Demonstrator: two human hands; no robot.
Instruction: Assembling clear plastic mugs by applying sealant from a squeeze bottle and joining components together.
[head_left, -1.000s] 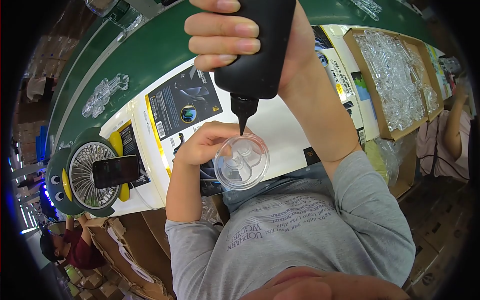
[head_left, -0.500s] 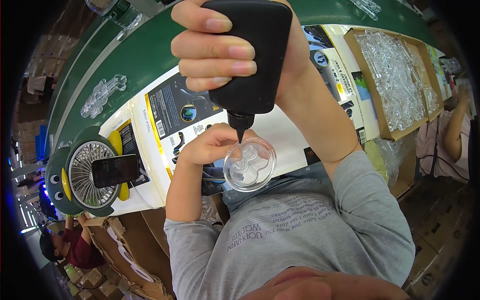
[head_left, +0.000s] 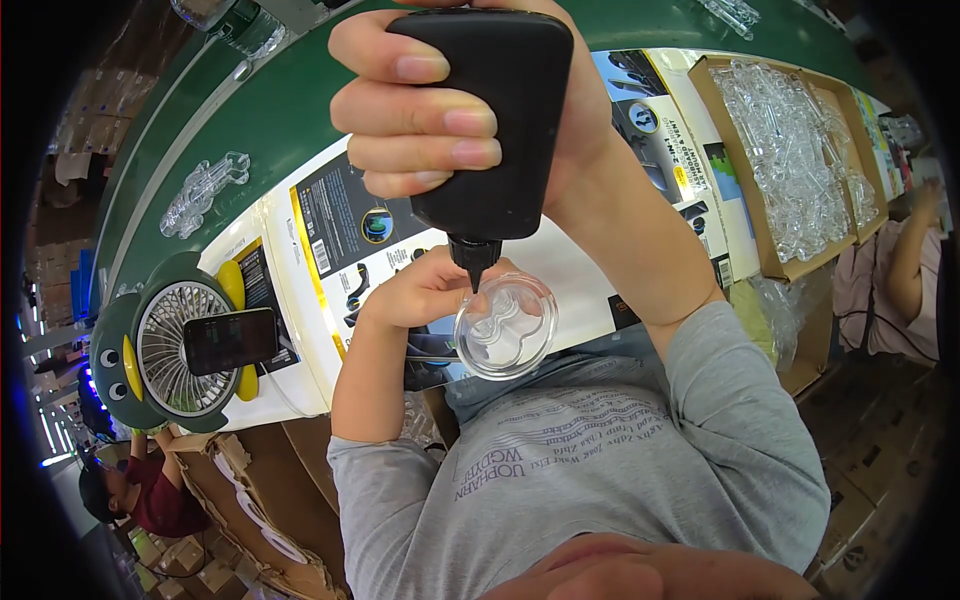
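My right hand [head_left: 430, 120] is wrapped round a black squeeze bottle [head_left: 495, 130], held upside down with its narrow nozzle pointing downward. The nozzle tip is at the left rim of a clear round plastic cup-like part [head_left: 507, 335]; I cannot tell whether they touch. Curved raised shapes show inside that part. My left hand [head_left: 425, 290] pinches the clear part at its upper left edge, its fingertips partly hidden behind the nozzle and the rim. No drop of liquid can be made out.
Printed cardboard sheets [head_left: 310, 360] cover the green table [head_left: 290, 120]. A carton of clear plastic pieces [head_left: 785, 160] is at the right, and loose clear pieces [head_left: 205, 195] lie at the left. A penguin-shaped fan [head_left: 165, 340] with a phone [head_left: 230, 340] stands front left. Other people are at both sides.
The black bottle and my right hand have shifted slightly left and down. The clear part has turned a little and moved slightly right, still in my left hand.
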